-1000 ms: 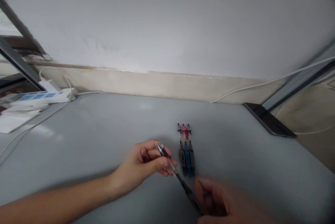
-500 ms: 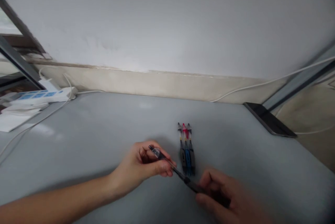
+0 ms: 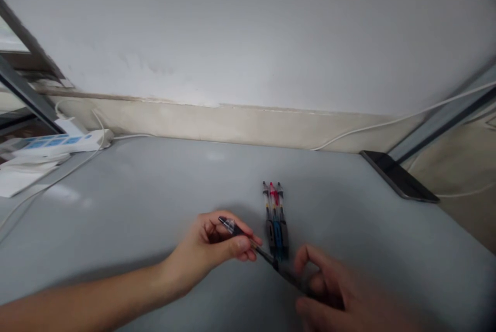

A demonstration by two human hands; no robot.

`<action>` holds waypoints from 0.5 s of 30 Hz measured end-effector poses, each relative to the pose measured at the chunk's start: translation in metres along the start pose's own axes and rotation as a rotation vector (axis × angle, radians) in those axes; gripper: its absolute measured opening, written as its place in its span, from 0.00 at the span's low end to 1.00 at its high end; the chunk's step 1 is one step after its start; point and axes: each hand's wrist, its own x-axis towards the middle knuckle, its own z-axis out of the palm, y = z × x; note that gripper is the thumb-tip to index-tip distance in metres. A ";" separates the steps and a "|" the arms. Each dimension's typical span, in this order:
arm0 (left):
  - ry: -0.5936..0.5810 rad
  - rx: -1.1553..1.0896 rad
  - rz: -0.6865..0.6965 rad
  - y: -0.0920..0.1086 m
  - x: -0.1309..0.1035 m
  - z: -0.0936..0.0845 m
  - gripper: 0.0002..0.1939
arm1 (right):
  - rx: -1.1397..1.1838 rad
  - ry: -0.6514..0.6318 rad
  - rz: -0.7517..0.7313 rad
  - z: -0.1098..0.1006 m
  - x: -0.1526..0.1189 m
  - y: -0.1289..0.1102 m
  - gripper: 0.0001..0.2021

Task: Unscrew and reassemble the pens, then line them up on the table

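A pen (image 3: 264,254) with a clear barrel and dark parts slants down to the right in front of me. My left hand (image 3: 220,244) pinches its clip end between thumb and fingers. Around the pen's lower, dark grip end is my right hand (image 3: 329,290), smeared by motion. Its thumb and forefinger stand apart on either side of the pen, and I cannot tell whether any finger touches it. Just beyond the hands, three pens (image 3: 276,221) lie side by side on the grey table (image 3: 186,177); the middle one has a red top and a blue grip.
At the far left sits a white power strip (image 3: 87,140) with blue sockets, beside white papers (image 3: 27,179). A white cable (image 3: 64,179) runs along the table there. At the right edge lies a dark tablet or phone (image 3: 399,177). Behind the table rises a wall (image 3: 248,37).
My right thumb and forefinger have spread farther apart around the pen's lower end. My left hand keeps the pen almost in place. The three pens lie as before.
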 end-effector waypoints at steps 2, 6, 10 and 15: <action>0.000 0.002 -0.003 0.001 0.000 -0.001 0.09 | 0.013 0.024 -0.023 0.000 0.002 0.004 0.16; -0.012 -0.017 -0.012 0.000 0.001 -0.001 0.10 | 0.062 -0.064 0.007 -0.001 0.006 0.013 0.29; 0.010 -0.024 -0.013 -0.001 0.001 -0.002 0.10 | 0.035 -0.012 0.005 -0.001 0.003 0.007 0.23; 0.004 -0.030 0.006 -0.001 0.000 -0.002 0.10 | 0.009 0.025 -0.002 0.004 0.003 0.011 0.22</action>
